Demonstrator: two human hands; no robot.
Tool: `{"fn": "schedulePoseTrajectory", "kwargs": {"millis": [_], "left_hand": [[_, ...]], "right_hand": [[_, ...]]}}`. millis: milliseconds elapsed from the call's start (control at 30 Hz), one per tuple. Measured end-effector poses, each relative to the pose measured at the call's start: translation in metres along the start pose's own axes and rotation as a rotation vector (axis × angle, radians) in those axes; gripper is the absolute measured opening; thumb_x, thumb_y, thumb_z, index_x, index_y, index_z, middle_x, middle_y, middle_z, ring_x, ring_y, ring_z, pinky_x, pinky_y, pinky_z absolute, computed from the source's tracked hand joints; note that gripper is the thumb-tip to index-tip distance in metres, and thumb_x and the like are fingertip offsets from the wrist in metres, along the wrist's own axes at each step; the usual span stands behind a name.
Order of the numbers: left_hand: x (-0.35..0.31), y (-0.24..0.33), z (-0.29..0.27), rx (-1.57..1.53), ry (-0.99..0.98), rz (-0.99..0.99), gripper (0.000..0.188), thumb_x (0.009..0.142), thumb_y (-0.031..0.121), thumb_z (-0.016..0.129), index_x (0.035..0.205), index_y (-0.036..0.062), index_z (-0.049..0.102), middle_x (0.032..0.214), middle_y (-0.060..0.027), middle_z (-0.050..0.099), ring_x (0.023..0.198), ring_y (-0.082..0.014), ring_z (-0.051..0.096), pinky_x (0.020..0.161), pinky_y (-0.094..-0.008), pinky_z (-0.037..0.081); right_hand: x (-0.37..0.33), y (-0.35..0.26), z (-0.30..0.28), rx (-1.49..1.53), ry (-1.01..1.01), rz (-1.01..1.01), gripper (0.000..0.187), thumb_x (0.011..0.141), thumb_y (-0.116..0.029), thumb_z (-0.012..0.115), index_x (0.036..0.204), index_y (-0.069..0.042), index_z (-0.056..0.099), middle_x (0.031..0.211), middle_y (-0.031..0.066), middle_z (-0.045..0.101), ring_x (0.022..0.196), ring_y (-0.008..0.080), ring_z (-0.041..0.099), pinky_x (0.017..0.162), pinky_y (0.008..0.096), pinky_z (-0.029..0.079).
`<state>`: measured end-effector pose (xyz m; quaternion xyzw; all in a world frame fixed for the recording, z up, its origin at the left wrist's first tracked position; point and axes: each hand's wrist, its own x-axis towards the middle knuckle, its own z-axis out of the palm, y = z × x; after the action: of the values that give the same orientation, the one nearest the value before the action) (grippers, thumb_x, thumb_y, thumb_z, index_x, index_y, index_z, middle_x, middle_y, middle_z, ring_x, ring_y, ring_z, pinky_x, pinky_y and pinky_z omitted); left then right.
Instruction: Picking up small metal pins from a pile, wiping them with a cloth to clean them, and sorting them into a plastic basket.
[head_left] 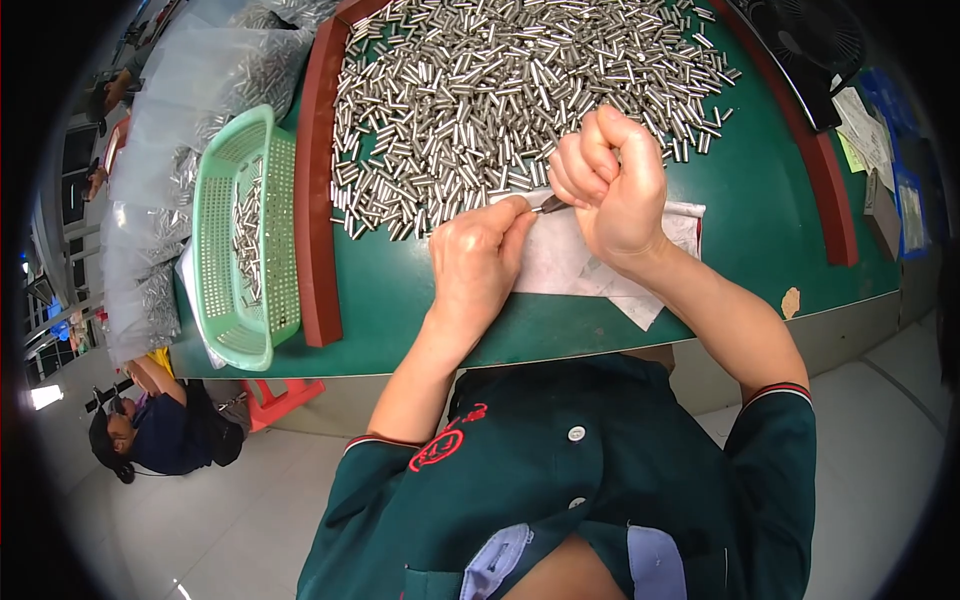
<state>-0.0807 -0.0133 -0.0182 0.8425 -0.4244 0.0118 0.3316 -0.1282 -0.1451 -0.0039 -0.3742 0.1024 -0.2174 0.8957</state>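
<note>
My left hand (pixel 472 255) is closed, thumb and forefinger pinched on a small metal pin (pixel 537 209) whose end just shows. My right hand (pixel 618 190) makes a fist around a dark slim tool (pixel 553 203); its tip meets the pin, and most of it is hidden in the fingers, so its kind is unclear. Beneath both hands lies a stained whitish cloth (pixel 560 255). Just beyond them spreads a large heap of short shiny metal pins (pixel 520 90) on the green tabletop (pixel 410 320).
Dark red wooden rails (pixel 320 200) border the heap on the left and right. Left of it stands a pale green plastic basket (pixel 222 255) holding some pins, beside clear bags (pixel 160 170) of pins. A black fan (pixel 805 40) sits far right. Another person (pixel 165 425) is at the lower left.
</note>
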Motion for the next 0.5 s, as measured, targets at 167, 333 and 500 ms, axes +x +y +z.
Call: {"fn": "schedulePoseTrajectory", "kwargs": {"millis": [167,333,500], "left_hand": [[0.001,0.001,0.0,-0.008,-0.005,-0.008,0.007,0.069,0.006,0.064,0.075,0.0019,0.061,0.054,-0.0113,0.053,0.043,-0.021,0.05,0.043,-0.0285,0.039],[0.0,0.0,0.0,-0.027,-0.015,-0.022,0.007,0.069,0.008,0.063,0.075,0.005,0.06,0.057,-0.0127,0.055,0.05,-0.028,0.054,0.045,-0.0347,0.042],[0.002,0.003,0.0,-0.028,-0.034,-0.041,0.007,0.07,0.008,0.062,0.075,0.0049,0.06,0.058,-0.0128,0.056,0.051,-0.0281,0.055,0.046,-0.0351,0.042]], "right_hand": [[-0.003,0.003,0.002,-0.029,0.015,-0.049,0.038,0.087,-0.022,0.029,0.05,-0.013,0.025,0.04,-0.0027,0.023,0.039,0.0075,0.016,0.038,0.0232,0.017],[-0.004,0.006,0.003,-0.055,0.012,-0.075,0.038,0.087,-0.021,0.031,0.05,-0.013,0.025,0.041,-0.0023,0.023,0.039,0.0078,0.017,0.038,0.0234,0.017],[-0.01,0.01,0.01,-0.18,0.002,-0.17,0.037,0.086,-0.019,0.032,0.05,-0.011,0.026,0.042,-0.0014,0.024,0.04,0.0077,0.018,0.039,0.0238,0.018]]}}
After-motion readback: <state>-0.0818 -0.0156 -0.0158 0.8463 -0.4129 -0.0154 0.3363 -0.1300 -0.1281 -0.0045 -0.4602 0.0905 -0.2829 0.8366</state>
